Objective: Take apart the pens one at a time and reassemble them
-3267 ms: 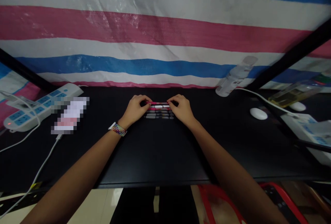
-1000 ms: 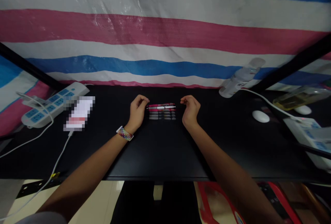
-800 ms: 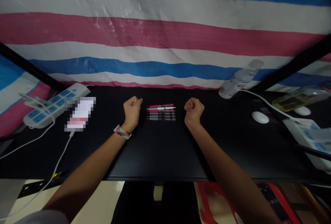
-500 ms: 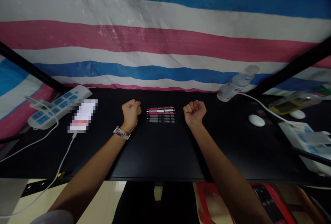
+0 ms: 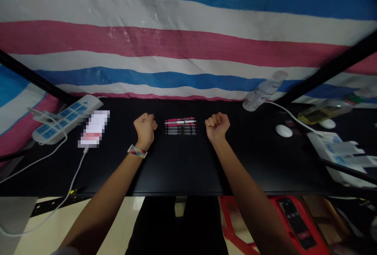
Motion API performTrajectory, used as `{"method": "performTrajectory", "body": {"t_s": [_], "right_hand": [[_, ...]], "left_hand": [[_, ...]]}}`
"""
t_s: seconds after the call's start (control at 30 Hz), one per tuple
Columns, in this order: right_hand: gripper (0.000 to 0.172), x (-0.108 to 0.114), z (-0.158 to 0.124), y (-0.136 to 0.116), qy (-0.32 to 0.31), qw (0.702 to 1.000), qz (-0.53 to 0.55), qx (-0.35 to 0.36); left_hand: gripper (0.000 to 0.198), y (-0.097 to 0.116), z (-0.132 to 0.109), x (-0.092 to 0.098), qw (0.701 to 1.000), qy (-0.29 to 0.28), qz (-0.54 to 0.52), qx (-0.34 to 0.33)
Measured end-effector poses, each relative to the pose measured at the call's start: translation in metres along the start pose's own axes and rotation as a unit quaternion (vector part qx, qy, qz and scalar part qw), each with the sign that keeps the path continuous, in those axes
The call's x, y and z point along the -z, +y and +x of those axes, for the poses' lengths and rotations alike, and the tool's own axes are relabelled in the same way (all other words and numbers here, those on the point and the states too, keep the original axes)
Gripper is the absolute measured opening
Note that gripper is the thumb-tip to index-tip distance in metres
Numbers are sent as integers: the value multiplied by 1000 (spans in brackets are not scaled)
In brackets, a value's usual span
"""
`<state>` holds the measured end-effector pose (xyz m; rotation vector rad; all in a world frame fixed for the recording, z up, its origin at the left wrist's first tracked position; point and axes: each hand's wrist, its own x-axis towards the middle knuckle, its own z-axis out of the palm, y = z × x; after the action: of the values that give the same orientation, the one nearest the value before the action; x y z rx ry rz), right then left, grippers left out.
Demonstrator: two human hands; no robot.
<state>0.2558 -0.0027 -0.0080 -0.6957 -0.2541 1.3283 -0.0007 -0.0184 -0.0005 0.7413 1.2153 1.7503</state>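
Several pens lie side by side in a small stack of rows on the black desk, pointing left and right. Red pens and a white pen are at the far side, with grey-and-clear pens nearer me. My left hand, with a woven multicoloured band at the wrist, rests as a fist just left of the pens. To their right, my right hand is also curled into a fist, fingers turned inward. Neither hand touches a pen, and nothing shows in either fist.
On the left are a power strip and a blurred-out phone on a white cable. To the right stand a clear bottle, a white mouse, a bottle of yellow liquid and another power strip. Striped sheeting hangs behind.
The camera view has shifted a little, moving most of the scene slightly left and up in the picture. Both fists stay closed beside the pens, and the pens keep their arrangement.
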Motion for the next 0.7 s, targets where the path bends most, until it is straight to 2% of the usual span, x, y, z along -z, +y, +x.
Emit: {"method": "performTrajectory", "body": {"t_s": [0.2,0.33,0.43,0.53,0.7], "right_hand": [[64,0,-12,0,-16,998,-57,10],[61,8,-37,-3,-21,997,-72,4],[60,20,-68,-11,-17,995,-91,23],[63,38,-106,-24,15,994,-104,31],[62,80,-172,-45,121,980,-150,53]], "left_hand": [[66,14,-34,22,1000,4,9,17],[67,26,-62,39,998,3,37,46],[68,37,-89,52,996,18,52,73],[70,46,-118,66,992,49,73,95],[71,57,-155,94,986,90,92,109]]}}
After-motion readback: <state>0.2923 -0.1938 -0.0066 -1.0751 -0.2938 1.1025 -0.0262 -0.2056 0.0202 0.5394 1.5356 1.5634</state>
